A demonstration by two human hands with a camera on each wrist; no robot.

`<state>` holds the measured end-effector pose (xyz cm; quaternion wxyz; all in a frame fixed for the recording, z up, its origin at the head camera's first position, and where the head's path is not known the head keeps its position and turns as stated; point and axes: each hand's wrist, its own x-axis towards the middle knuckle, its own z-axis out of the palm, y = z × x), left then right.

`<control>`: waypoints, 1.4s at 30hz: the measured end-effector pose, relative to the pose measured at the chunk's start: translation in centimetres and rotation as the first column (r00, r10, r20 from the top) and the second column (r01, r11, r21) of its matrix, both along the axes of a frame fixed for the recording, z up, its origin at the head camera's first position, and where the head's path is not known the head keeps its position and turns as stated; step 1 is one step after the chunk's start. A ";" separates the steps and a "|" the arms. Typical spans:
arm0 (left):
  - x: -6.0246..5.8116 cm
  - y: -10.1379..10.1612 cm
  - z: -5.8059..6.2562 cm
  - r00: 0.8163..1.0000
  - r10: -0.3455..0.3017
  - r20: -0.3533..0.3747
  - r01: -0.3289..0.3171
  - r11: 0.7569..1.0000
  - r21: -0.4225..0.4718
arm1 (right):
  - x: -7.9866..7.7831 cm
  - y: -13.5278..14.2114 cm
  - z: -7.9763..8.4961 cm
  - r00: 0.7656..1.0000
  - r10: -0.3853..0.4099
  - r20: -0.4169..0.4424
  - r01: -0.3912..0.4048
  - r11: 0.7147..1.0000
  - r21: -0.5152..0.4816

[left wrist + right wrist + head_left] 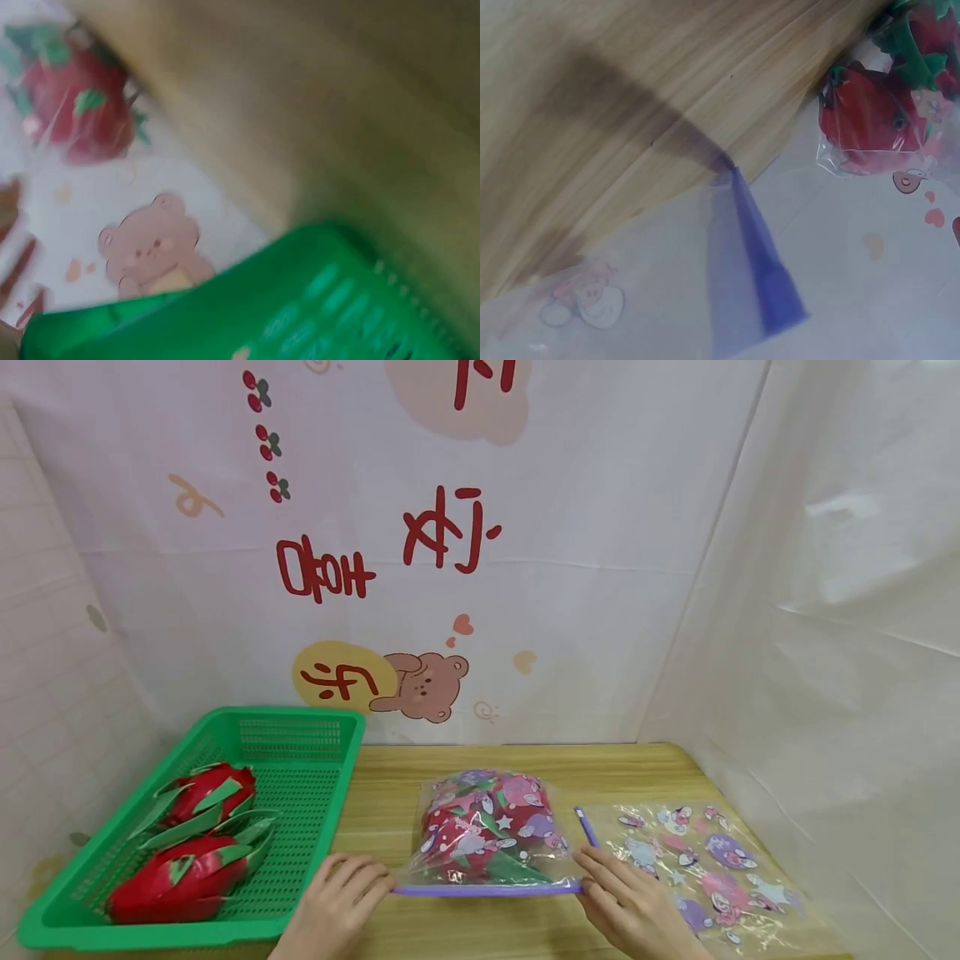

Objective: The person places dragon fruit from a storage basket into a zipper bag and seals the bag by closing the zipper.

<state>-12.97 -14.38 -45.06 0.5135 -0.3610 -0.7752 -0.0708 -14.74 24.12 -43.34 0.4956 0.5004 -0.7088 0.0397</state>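
Head view: left hand (341, 897) and right hand (626, 902) held a patterned bag (469, 842) by its purple strip (487, 890).
The bag lay on the tabletop (450, 935) between them, red fruit (450, 832) inside; the left hand's bent fingers gripped one end of the strip, the right hand's pinched the other, thumbs hidden. Good handling probably called for an even, gentle pull so the strip ran straight, with the fruit's green leaves kept back from that edge, where they could have got caught.

Pale back wall (585, 568), bear print (427, 689) | wood-grain tabletop (382, 827) | white right-hand sheet (817, 610)
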 end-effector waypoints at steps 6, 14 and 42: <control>1.1 -1.8 1.2 0.833 0.381 0.401 -0.418 0.908 0.007 | 0.5 -0.7 0.1 0.997 -0.062 0.051 0.062 0.998 0.009; 1.5 -2.2 1.2 0.761 0.343 0.550 -0.440 0.896 0.051 | -0.2 -6.1 2.5 0.887 -0.304 0.348 0.266 0.952 0.155; 1.6 -2.1 0.8 0.784 0.328 0.527 -0.417 0.907 0.055 | -5.1 -10.6 -1.0 0.666 -0.679 0.309 0.555 0.728 0.403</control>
